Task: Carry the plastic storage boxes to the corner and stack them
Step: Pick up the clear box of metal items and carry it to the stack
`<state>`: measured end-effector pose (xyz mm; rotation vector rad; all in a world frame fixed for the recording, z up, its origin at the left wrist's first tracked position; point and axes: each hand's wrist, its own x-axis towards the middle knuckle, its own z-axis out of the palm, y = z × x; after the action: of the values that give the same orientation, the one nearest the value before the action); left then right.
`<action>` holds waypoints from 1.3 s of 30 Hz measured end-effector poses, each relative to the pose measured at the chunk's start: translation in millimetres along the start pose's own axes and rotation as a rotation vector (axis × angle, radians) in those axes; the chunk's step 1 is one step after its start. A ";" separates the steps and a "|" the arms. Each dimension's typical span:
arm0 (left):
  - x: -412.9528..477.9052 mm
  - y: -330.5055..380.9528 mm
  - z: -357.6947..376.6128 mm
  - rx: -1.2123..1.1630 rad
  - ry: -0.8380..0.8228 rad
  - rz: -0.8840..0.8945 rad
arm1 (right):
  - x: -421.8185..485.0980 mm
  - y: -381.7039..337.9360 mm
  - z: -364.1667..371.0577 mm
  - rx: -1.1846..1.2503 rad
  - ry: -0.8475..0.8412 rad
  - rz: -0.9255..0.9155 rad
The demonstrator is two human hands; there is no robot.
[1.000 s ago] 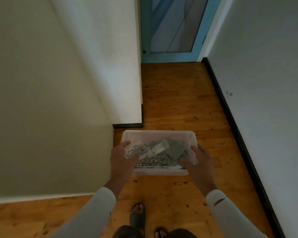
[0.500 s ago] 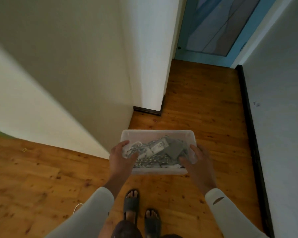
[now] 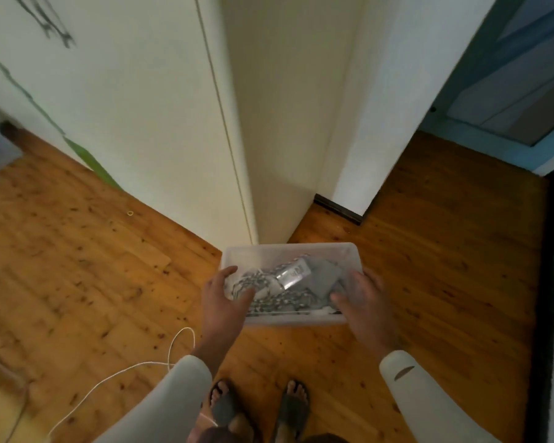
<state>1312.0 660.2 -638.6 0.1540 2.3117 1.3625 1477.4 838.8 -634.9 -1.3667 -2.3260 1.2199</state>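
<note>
**A:** Two hands share the load in the head view. The left hand [image 3: 224, 298] grips the left end of the clear plastic box [image 3: 288, 250], thumb hooked over the rim. The right hand [image 3: 362, 302] clasps the right end the same way.

**B:** And where is the box?

**A:** It hangs between the two grips, roughly level, above the wooden floor [image 3: 445, 266] and ahead of the sandalled feet [image 3: 226, 407]. It has no lid, and loose grey, metallic-looking clutter [image 3: 296, 273] lies inside.

**B:** What could go wrong?

**A:** Straight beyond the grip stands a jutting wall edge [image 3: 247, 187]. I judge that a careless step forward could knock the far rim against it and jolt the box. Below and left of the grip, a white cord [image 3: 125, 369] loops across the floor near the left foot, where it could snag a sandal. With nothing covering the box, any stumble would likely spill the contents.

**B:** Can you see the stacking corner?

**A:** I cannot pick it out. Something bluish far left of the grip is too blurred to name.
</note>
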 end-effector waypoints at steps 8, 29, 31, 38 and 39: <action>-9.1 -35.3 -62.8 -0.077 0.186 -0.104 | 4.2 -53.6 50.6 -0.025 -0.155 -0.105; 33.9 -101.3 -286.0 -0.126 0.529 -0.176 | -17.1 -243.6 237.8 -0.080 -0.387 -0.393; 38.7 -103.6 -302.2 -0.121 0.559 -0.181 | -18.2 -259.4 250.7 -0.087 -0.396 -0.430; 60.7 -109.8 -344.5 -0.158 0.664 -0.227 | -3.7 -311.2 299.2 -0.131 -0.464 -0.543; 67.1 -111.0 -349.8 -0.161 0.686 -0.245 | 1.9 -321.0 308.7 -0.126 -0.486 -0.551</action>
<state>1115.2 344.4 -611.2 -0.7309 2.6004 1.6340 1109.2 590.5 -602.3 -0.3990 -2.8600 1.3331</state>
